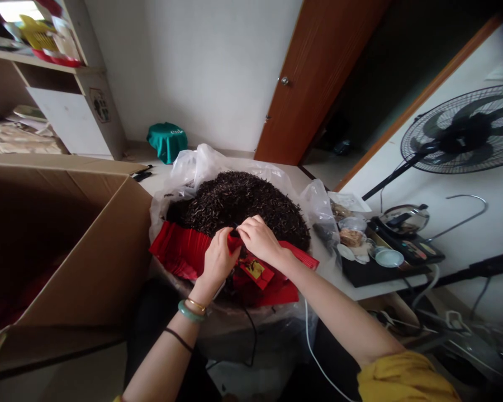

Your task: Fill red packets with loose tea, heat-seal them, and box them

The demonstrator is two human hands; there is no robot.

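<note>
A big heap of dark loose tea leaves lies in a clear plastic bag in front of me. Red packets are stacked along its near edge. My left hand and my right hand meet at the heap's near side, both pinching the top of one small red packet with a gold label. The fingers of both hands are closed on the packet's mouth. A green bangle and a gold bracelet sit on my left wrist.
A large open cardboard box stands at the left. A tea tray with cups and a kettle sits at the right, a standing fan behind it. Shelves are at far left, a brown door behind, and cables below.
</note>
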